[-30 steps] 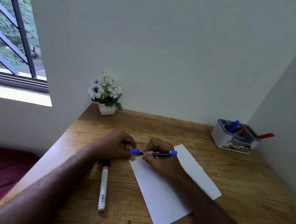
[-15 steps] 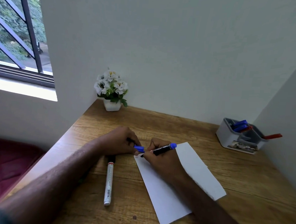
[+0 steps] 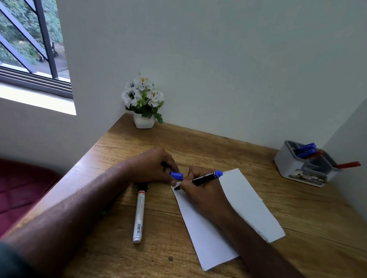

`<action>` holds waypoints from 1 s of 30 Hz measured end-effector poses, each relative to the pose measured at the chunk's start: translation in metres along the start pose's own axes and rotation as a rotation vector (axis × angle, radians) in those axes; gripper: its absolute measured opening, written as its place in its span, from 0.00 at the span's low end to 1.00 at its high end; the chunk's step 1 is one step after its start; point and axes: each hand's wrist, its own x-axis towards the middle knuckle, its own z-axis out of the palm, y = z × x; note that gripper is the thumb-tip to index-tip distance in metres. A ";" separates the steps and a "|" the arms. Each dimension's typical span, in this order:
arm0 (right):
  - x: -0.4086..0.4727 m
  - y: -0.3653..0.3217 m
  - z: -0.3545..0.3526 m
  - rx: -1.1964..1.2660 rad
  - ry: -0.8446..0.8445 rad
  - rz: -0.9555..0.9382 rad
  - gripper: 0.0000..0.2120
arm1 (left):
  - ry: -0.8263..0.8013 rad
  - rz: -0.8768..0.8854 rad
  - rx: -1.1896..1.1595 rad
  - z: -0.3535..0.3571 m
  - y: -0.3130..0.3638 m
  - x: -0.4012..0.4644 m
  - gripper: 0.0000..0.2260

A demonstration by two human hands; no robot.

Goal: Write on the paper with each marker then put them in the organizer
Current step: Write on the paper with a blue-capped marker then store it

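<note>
The right hand [image 3: 199, 190] grips a black marker [image 3: 205, 177], tip on the paper [image 3: 233, 216] — any ink hidden. The left hand [image 3: 153, 167] pinches the blue cap [image 3: 177, 175] — its palm covers another marker's [image 3: 140, 213] top.

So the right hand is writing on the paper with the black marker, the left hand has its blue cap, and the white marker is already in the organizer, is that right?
Not quite. The head view shows the white marker lying on the desk beside the paper, not in the organizer. The rest holds: the right hand writes with the black marker, and the left hand holds its blue cap.
</note>
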 end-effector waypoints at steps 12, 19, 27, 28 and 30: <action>-0.001 -0.002 0.001 -0.058 -0.019 -0.039 0.18 | -0.002 0.008 -0.013 -0.001 0.000 0.000 0.15; 0.001 0.000 0.002 -0.080 -0.003 -0.016 0.17 | -0.012 0.005 -0.018 -0.001 0.000 -0.001 0.14; -0.002 -0.005 0.000 0.002 -0.001 -0.026 0.19 | -0.006 0.006 -0.026 -0.001 -0.001 -0.001 0.15; -0.001 -0.004 0.000 0.000 -0.007 -0.025 0.18 | -0.003 0.006 -0.028 -0.001 -0.001 -0.001 0.15; 0.000 -0.002 0.001 -0.050 -0.010 -0.029 0.20 | 0.001 0.004 -0.022 -0.001 0.000 -0.001 0.15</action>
